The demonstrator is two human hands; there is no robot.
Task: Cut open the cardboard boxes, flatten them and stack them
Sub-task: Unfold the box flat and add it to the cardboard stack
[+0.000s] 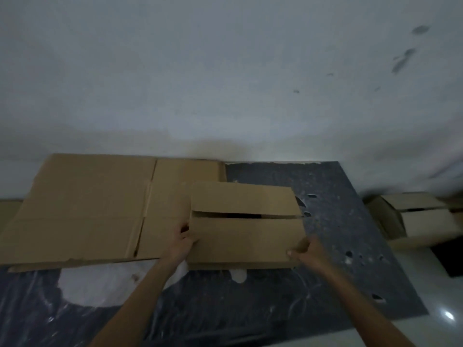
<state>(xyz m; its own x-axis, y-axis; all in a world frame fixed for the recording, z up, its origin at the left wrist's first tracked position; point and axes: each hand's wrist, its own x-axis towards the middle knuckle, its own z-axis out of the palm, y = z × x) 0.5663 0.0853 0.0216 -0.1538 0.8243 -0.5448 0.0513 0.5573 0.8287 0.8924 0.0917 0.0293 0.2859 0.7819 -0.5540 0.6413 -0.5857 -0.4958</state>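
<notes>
The left hand (184,237) and the right hand (304,249) each grip a side of the box (244,225). Flat cardboard (82,209) lies left of them.

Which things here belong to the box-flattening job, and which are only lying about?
Job: box gripped by left hand and right hand; flattened cardboard to its left; second box at the far right.
Lying about: dark mat under the held box; wall behind.

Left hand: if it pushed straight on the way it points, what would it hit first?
The cardboard box: the left hand grips its left side and seems to point straight into it.
</notes>
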